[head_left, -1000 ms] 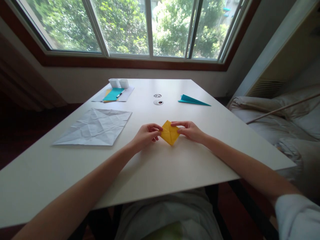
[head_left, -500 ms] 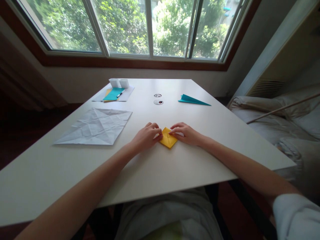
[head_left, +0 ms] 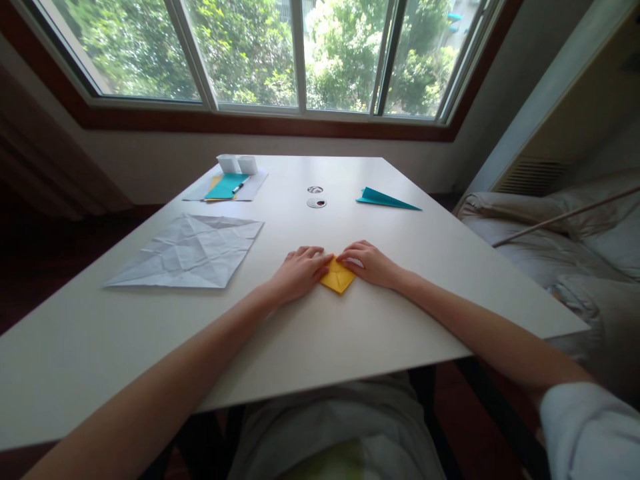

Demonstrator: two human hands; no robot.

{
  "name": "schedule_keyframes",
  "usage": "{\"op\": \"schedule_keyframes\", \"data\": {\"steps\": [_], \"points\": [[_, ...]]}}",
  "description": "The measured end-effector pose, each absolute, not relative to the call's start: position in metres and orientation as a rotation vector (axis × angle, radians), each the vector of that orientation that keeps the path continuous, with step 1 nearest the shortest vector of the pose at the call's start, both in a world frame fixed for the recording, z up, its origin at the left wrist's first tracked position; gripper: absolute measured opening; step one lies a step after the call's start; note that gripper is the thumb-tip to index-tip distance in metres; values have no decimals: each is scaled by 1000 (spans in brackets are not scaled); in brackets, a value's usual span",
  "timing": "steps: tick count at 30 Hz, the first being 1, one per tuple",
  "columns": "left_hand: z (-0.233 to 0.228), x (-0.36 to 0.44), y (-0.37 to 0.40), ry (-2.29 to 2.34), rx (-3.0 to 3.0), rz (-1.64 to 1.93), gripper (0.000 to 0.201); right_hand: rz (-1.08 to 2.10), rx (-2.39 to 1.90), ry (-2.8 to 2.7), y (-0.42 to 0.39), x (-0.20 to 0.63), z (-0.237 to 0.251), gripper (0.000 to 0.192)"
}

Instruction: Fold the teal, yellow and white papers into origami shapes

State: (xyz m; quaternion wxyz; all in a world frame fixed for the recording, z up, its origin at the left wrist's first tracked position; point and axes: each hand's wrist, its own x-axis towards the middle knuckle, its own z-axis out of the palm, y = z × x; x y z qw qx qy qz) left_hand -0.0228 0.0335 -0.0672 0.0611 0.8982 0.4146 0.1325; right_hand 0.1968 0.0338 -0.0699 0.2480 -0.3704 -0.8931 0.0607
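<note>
A small folded square of yellow paper (head_left: 339, 279) lies on the white table, one corner toward me, with crease lines meeting near its middle. My left hand (head_left: 301, 272) is at its left side, thumb and fingertips closed on the edge and reaching toward the far corner. On the other side, my right hand (head_left: 371, 263) pinches the upper right edge, its fingers bent over the paper. The hands cover the paper's left and far right edges.
Left on the table (head_left: 300, 360) lies a creased white sheet (head_left: 193, 253). Behind it are teal paper (head_left: 227, 187), a marker (head_left: 241, 186) and small white paper boxes (head_left: 237, 164). A teal paper plane (head_left: 387, 199) and two round stickers (head_left: 317, 203) lie farther back.
My left fingers have gone from a raised pinch at the left corner to lying flatter, farther along toward the far corner. My right fingertips have shifted slightly toward that corner.
</note>
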Motion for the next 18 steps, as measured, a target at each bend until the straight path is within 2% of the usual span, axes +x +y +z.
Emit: {"op": "schedule_keyframes", "data": {"steps": [5, 11, 18], "points": [[-64, -21, 27, 1305, 2663, 187, 53, 156, -1041, -2461, 31, 197, -67, 23], [-56, -22, 22, 1305, 2592, -47, 78, 175, -1089, -2495, 27, 197, -63, 40], [-55, -21, 21, 1307, 2522, -140, 86, 223, -1112, -2541, 27, 198, -62, 55]]}}
